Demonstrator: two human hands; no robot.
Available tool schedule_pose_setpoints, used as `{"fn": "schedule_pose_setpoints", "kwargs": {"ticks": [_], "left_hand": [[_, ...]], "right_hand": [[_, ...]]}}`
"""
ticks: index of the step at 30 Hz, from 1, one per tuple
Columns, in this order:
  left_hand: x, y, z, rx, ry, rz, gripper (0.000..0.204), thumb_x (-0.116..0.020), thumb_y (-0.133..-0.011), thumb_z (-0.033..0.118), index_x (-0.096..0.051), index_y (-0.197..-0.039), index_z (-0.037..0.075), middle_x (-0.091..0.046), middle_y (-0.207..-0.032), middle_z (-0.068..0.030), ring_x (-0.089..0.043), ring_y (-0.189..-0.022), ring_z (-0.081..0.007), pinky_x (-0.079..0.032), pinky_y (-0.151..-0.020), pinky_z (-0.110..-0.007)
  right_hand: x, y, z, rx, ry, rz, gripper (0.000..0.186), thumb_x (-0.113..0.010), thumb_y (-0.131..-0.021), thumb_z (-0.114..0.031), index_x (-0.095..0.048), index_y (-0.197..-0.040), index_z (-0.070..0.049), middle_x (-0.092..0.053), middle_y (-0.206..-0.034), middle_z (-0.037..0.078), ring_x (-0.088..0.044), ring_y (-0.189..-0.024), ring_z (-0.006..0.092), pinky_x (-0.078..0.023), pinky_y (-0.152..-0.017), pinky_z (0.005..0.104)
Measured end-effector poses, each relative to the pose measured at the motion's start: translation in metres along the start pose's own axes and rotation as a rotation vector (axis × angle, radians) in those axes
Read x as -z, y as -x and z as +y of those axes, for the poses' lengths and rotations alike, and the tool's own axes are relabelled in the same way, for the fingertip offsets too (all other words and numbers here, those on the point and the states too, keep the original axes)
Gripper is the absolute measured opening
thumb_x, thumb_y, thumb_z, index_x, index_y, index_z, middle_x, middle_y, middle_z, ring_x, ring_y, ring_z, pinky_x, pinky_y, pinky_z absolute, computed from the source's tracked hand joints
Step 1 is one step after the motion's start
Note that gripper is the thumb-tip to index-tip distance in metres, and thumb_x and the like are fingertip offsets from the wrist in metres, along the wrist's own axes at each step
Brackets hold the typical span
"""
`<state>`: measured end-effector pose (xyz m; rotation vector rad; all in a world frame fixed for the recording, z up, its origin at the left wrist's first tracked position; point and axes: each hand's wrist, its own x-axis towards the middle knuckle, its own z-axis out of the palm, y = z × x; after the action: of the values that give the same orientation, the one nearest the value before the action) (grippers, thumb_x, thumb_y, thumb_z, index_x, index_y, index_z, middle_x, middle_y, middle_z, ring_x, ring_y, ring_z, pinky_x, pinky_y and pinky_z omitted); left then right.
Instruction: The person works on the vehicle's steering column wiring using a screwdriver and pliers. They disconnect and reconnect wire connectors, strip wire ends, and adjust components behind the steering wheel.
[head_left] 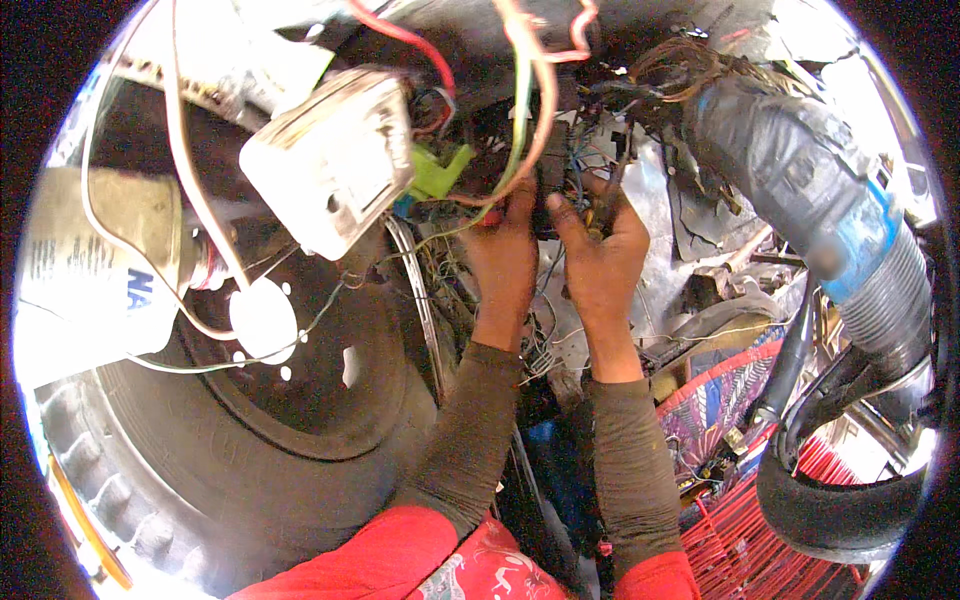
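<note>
My left hand (500,260) reaches up to a dark block (550,145) in a tangle of wires, its fingers curled at the block's left side and partly hidden. My right hand (610,255) is closed at the right side among thin coloured wires (580,175), thumb raised by the block; what exactly it grips is too cluttered to make out. A bright green plastic piece (440,172) and a pale boxy housing (320,160) are left of my hands. Loose pink and yellow-green cables (540,80) loop just above them.
A large tyre and wheel (300,450) fill the lower left, below a labelled container (100,270) and white disc (262,320). A taped corrugated hose (790,170) runs down the right, above a black curved tube (830,510), red cord weave (740,530) and patterned fabric (700,400).
</note>
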<state>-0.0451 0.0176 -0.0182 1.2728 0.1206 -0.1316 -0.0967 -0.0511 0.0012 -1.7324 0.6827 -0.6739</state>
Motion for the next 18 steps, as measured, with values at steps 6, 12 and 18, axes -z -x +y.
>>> {"fn": "schedule_pose_setpoints", "kwargs": {"ticks": [6, 12, 18], "left_hand": [[-0.003, -0.008, -0.003, 0.095, -0.065, 0.045, 0.034, -0.076, -0.094, 0.011, -0.065, -0.123, -0.001, -0.070, -0.119, -0.0093, -0.064, -0.105, -0.0181, -0.050, -0.094, -0.032], [-0.003, 0.001, -0.005, 0.021, 0.077, -0.023, 0.056, -0.084, -0.086, 0.013, -0.054, -0.132, 0.000, -0.067, -0.122, -0.0103, -0.064, -0.108, -0.0203, -0.052, -0.093, -0.033], [-0.005, 0.007, -0.003, -0.037, -0.146, 0.035, 0.056, -0.090, -0.080, 0.014, -0.059, -0.124, 0.000, -0.066, -0.116, -0.0075, -0.061, -0.099, -0.0161, -0.052, -0.084, -0.029]], "right_hand": [[0.006, -0.007, 0.003, 0.005, 0.021, 0.022, 0.027, -0.075, -0.092, -0.015, -0.070, -0.109, 0.006, -0.071, -0.085, 0.005, -0.061, -0.075, 0.0113, -0.050, -0.070, 0.0288], [-0.001, -0.009, -0.002, -0.025, 0.151, 0.086, 0.021, -0.075, -0.090, -0.013, -0.072, -0.101, 0.004, -0.070, -0.081, 0.006, -0.061, -0.073, 0.0124, -0.050, -0.069, 0.0296], [0.003, -0.017, 0.000, 0.030, 0.199, 0.078, 0.015, -0.074, -0.088, -0.010, -0.072, -0.095, 0.003, -0.072, -0.081, 0.008, -0.063, -0.073, 0.0147, -0.050, -0.070, 0.0314]]}}
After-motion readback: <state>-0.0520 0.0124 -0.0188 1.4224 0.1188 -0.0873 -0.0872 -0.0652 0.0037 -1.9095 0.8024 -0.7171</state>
